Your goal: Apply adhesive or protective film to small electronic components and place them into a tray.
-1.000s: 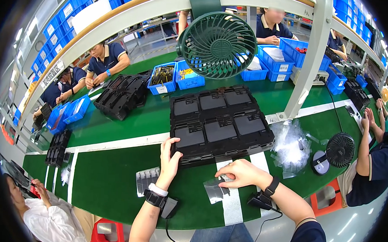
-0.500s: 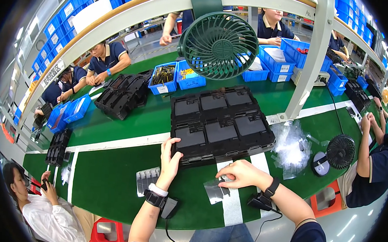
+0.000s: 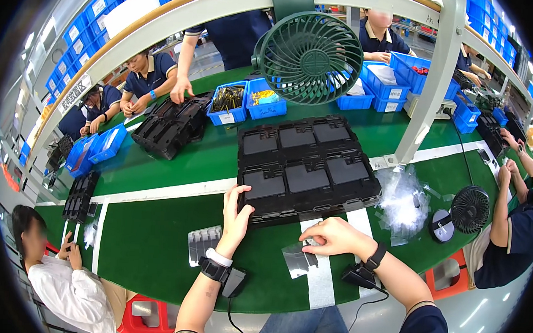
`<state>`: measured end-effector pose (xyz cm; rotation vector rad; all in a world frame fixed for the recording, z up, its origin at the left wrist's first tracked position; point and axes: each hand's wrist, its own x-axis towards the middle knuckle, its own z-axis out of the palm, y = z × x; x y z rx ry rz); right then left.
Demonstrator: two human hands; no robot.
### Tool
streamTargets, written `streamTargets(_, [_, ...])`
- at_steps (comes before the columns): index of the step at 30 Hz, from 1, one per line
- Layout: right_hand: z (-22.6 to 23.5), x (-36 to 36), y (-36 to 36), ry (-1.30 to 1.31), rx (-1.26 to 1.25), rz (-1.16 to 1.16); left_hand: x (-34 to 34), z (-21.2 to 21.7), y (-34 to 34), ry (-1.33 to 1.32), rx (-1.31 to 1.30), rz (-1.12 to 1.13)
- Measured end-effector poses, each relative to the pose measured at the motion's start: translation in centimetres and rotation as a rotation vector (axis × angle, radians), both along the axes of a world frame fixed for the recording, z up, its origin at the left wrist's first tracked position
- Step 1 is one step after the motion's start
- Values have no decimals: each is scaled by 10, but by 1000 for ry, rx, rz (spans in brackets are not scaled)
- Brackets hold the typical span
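Note:
A black tray (image 3: pixel 309 211) lies in front of me, its several compartments holding flat dark grey pieces. Against its near left corner rests my left hand (image 3: pixel 235 220), fingers spread and thumb apart. My right hand (image 3: pixel 333 236) is closed in a pinch over the upper edge of a small clear film sheet (image 3: pixel 297 264) that carries dark strips. Whatever sits between those fingertips is hidden. Left of the sheet lies a clear and grey strip pack (image 3: pixel 201 242), close to my left wrist.
Loose clear film pieces (image 3: pixel 403 202) pile up right of the tray, near a small black fan (image 3: pixel 470 209). A green fan (image 3: pixel 316 58) hangs overhead beside a white post (image 3: pixel 426 84). Blue bins (image 3: pixel 226 113) and stacked black trays (image 3: pixel 168 129) stand beyond. Co-workers sit around.
Across the table, a standing person's hand has come down onto the stacked black trays. The view has shifted slightly. My hands keep their places at the tray and the film sheet.

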<state>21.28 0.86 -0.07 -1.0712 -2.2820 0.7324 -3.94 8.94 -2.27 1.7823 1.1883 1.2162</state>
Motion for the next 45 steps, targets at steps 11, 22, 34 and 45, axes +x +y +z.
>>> streamTargets(11, [4, -1, 0, -61, -55, 4, -1, 0, -1, 13, 42, 10])
streamTargets(22, [2, 0, 0, -23, -16, 2, -1, -3, 1, 13, 44, 3])
streamTargets(34, [2, -1, 1, -64, -71, -4, -2, -3, 0, 5, 40, 4])
streamTargets(45, [0, 0, 0, -12, -3, 5, -1, -3, 1, 21, 51, 3])
